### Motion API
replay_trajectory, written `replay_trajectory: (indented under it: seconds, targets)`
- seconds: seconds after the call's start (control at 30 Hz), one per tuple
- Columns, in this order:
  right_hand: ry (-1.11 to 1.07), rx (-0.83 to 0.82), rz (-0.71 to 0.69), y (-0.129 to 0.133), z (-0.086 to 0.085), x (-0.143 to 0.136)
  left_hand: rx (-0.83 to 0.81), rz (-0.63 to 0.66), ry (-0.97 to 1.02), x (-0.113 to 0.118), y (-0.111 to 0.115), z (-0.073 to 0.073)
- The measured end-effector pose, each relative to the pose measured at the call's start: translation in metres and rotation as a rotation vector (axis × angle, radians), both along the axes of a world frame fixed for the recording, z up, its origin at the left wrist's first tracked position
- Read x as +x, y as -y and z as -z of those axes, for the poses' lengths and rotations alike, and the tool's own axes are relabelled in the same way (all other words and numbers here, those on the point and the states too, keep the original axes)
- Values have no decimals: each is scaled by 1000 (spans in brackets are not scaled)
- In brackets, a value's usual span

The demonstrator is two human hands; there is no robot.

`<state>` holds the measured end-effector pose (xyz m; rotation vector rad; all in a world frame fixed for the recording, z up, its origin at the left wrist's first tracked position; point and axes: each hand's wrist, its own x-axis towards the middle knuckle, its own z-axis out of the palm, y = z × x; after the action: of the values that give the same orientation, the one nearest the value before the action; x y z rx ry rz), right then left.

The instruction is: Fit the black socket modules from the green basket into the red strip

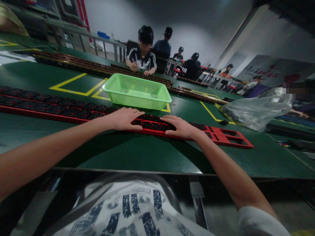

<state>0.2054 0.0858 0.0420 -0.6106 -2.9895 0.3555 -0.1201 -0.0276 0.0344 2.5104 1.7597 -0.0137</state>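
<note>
A long red socket strip (145,131), fitted with two rows of black socket-like inserts, lies across the green table. My left hand (124,118) rests over its middle, thumb along the near edge and fingers at the far side. To the right, my right hand (182,127) spans the strip the same way, fingers pointing left. Several black inserts show between the two hands; those under the palms are hidden. Bare red frame with openings forms the strip's right end. Just beyond my hands stands a light green perforated plastic basket (140,101).
Long dark rails (81,64) lie across the far side of the table (147,154). A clear plastic bag (258,111) sits at the right. Yellow tape lines (71,91) mark the tabletop. A co-worker (142,59) sits opposite; several other people are farther back.
</note>
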Motion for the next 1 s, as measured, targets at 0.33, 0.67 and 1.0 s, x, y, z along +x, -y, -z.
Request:
replay_trajectory:
  seconds: [0.33,0.67,1.0]
  targets:
    - [-9,-15,-5,0,0,0,2,4,-7,0,0,-1]
    - [-16,7,-23,-2,2,0,6,8,14,-2,-3,3]
    - [-40,-4,-31,0,1,1,1,2,20,-1,-1,1]
